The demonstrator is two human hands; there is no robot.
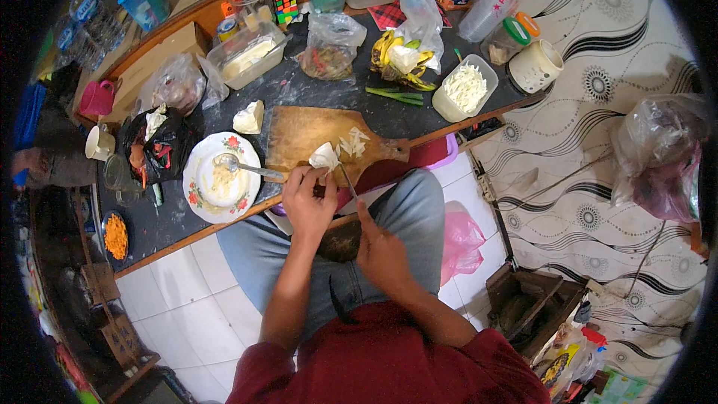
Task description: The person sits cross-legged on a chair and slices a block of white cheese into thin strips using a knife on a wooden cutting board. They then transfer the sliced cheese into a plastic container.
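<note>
A wooden cutting board point(297, 129) with a handle lies at the front edge of the dark table. On its near edge my left hand point(311, 196) pinches a white vegetable piece point(324, 157), perhaps cabbage. My right hand point(381, 252) grips a knife point(349, 180), its blade at the right side of that piece. Thin white strips point(354, 143) lie on the board just beyond the blade. A larger white chunk point(248, 118) sits left of the board. Further right, a plastic container point(439, 105) holds a heap of similar shredded white strips point(466, 90).
A floral plate point(193, 171) with a spoon point(252, 168) and pale paste stands left of my left hand. Beyond are a black plastic bag point(182, 140), a tub of white powder point(252, 62), bananas point(387, 56) and green stalks point(395, 95). Shredded orange food point(115, 237) fills a small dish at left.
</note>
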